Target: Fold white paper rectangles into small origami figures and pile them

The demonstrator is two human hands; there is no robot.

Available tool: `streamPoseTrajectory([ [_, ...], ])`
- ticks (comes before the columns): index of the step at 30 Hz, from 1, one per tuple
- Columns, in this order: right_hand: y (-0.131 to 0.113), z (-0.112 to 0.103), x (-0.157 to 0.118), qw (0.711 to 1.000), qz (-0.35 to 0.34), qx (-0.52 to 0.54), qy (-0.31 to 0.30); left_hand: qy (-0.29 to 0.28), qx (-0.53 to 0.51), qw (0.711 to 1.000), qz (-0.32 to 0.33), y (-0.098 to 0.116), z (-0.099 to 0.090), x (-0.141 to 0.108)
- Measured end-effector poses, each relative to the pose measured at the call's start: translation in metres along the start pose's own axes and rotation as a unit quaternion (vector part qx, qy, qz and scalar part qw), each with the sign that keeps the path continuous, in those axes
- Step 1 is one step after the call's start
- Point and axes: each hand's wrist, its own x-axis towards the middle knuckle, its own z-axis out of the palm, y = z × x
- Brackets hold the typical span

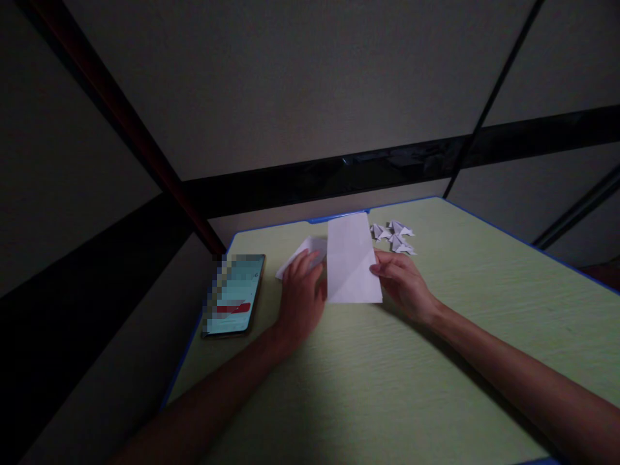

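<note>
A white rectangular sheet of paper [352, 258] is held up over the table, its right edge pinched between the thumb and fingers of my right hand [404, 281]. Left of it, my left hand [303, 290] lies over another white piece of paper [314, 245] on the table, fingers stretched out and apart. Part of that second paper is hidden under the fingers and behind the held sheet. Just past my right hand sit several small folded white paper figures [400, 244], grouped close together.
A smartphone [237, 294] with a lit screen lies at the table's left edge. The pale green table [387, 381] has a blue rim and a blue strip [338, 217] at its back edge. Behind it rises a panelled wall [310, 97] with a dark band.
</note>
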Motion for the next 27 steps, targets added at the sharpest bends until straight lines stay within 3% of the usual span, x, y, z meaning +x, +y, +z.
streamPoseTrajectory([
  [1,-0.001,0.0,0.0,1.0,0.003,0.014,0.012,-0.062,0.005,0.998,0.032,0.001,0.001,-0.002],
  [3,-0.002,0.001,0.0,0.999,0.015,0.028,0.028,-0.142,0.019,0.989,0.036,0.001,0.004,-0.006],
  [5,-0.004,0.002,0.0,0.999,0.03,0.026,0.037,-0.173,0.033,0.984,-0.002,0.0,0.005,-0.008],
  [8,-0.007,0.004,0.0,0.998,0.036,0.018,0.039,-0.152,0.009,0.987,-0.058,-0.001,0.005,-0.006],
  [11,-0.009,0.006,-0.002,0.999,0.038,0.016,0.024,-0.055,-0.144,0.983,-0.103,0.0,0.003,0.001],
  [13,-0.01,0.006,-0.003,0.999,0.048,0.022,0.005,-0.002,-0.326,0.935,-0.138,0.0,0.002,0.006],
  [16,-0.011,0.007,-0.003,0.996,0.073,0.036,-0.029,0.006,-0.556,0.804,-0.212,0.001,0.001,0.011],
  [18,-0.009,0.006,-0.003,0.994,0.09,0.038,-0.047,0.009,-0.629,0.739,-0.241,0.002,0.002,0.012],
  [21,-0.006,0.004,-0.003,0.991,0.105,0.032,-0.074,-0.003,-0.653,0.712,-0.257,0.003,0.002,0.011],
  [24,-0.002,0.003,-0.003,0.989,0.101,0.022,-0.106,-0.012,-0.64,0.717,-0.276,0.004,0.001,0.01],
  [27,0.001,0.003,-0.002,0.993,0.077,0.012,-0.091,-0.001,-0.627,0.72,-0.299,0.004,0.001,0.011],
])
